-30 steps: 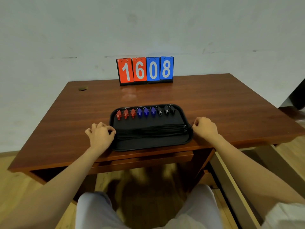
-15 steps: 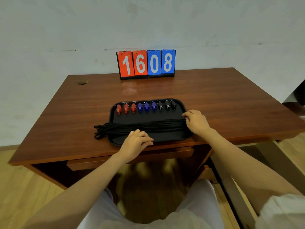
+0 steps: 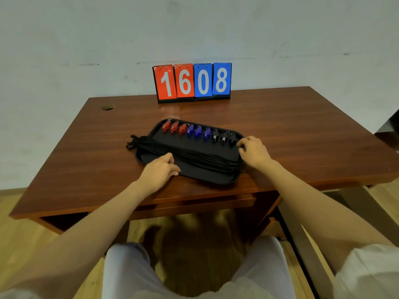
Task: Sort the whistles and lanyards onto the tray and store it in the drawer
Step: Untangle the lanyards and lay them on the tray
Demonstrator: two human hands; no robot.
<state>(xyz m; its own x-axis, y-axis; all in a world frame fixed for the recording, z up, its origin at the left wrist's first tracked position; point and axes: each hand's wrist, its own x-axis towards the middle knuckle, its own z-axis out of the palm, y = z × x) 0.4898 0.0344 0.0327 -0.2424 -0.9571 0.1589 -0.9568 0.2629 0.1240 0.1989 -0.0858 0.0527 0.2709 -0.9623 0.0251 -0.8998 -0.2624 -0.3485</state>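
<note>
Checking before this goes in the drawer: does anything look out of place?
The looped ends of the black lanyards spill over the left rim of the black tray onto the desk, and the tray sits askew to the desk edge. The whistles are neat.

Glossy, smooth reddish wood desk (image 3: 291, 126). By the right hand (image 3: 254, 151), a matt black tray (image 3: 194, 175); shiny plastic whistles (image 3: 195, 131); matt black cord lanyards (image 3: 194, 157).

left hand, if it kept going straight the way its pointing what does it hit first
Most likely the black lanyards stretched across the tray; the left hand points toward them from the near edge, whether it touches them is unclear.
</note>
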